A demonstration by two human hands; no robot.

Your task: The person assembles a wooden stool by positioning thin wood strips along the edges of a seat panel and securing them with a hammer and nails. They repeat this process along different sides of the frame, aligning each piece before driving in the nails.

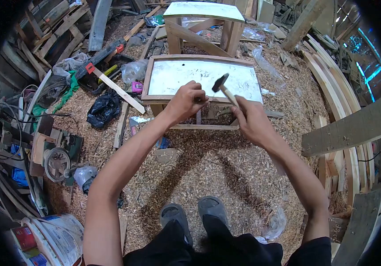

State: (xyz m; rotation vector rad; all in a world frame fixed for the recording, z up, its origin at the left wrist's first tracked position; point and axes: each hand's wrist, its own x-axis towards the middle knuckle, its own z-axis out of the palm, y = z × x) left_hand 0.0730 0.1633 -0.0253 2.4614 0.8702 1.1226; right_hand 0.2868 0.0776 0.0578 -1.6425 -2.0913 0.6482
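Observation:
My right hand is wrapped round the light wooden handle of a hammer. Its dark head is raised over the near right part of a wooden-framed white panel, which forms the top of a low wooden stand. My left hand is closed in a fist at the panel's near edge, left of the hammer. A small dark round end shows in that fist; what it belongs to is hidden by the fingers. Hammer head and left hand are apart.
Behind stands a second white-topped wooden stand. To the left lie a hand saw, a pink tape measure and a black plastic bag. A bucket stands lower left. Curved boards lean at right. Shavings cover the floor.

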